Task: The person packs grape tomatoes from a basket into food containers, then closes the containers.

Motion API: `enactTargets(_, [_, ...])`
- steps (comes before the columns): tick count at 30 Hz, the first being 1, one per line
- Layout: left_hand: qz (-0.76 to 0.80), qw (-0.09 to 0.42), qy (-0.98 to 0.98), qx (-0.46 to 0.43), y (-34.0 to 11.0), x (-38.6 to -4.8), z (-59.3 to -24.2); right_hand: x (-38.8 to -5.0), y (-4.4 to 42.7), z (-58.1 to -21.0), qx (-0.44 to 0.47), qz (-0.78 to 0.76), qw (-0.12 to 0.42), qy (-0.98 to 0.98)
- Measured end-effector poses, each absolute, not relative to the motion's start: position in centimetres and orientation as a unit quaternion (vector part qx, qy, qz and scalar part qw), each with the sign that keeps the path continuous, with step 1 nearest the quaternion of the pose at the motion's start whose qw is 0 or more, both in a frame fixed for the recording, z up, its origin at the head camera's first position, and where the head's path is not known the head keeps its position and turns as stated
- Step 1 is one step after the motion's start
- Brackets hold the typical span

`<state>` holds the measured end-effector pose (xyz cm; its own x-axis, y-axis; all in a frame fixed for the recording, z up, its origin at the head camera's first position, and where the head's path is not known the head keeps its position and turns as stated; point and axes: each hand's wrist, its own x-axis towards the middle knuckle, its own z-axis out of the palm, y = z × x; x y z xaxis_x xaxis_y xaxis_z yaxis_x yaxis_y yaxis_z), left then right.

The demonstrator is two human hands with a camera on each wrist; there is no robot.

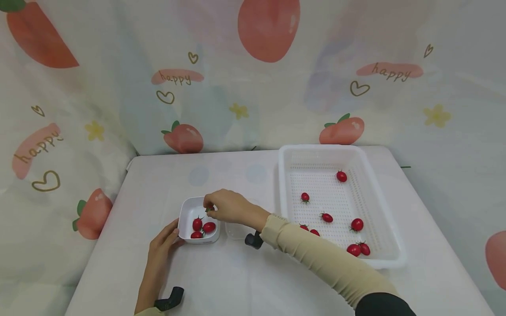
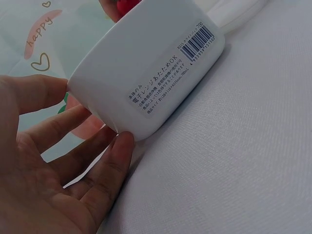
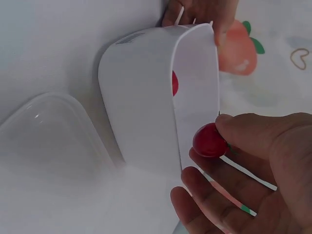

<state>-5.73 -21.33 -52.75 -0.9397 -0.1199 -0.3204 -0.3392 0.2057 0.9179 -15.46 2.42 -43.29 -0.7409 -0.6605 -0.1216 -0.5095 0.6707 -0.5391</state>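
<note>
Right fingers (image 3: 248,129) pinch a tomato (image 3: 209,140) over the box (image 3: 139,92)
Spread left fingers (image 2: 44,94) rest against it; best release low, gently.

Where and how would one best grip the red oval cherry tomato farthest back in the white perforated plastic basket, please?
Probably pinch the tomato by its rounded sides, from above: it lies by itself, and the basket has raised walls hindering a sideways approach.
</note>
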Motion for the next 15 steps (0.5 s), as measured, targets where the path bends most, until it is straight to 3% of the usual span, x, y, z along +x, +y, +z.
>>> enactTargets(15, [0.617, 0.081, 0.770, -0.141, -21.4, -5.7, -52.8, -14.5, -0.2, -46.0, -0.346, -0.084, 0.089, 0.930])
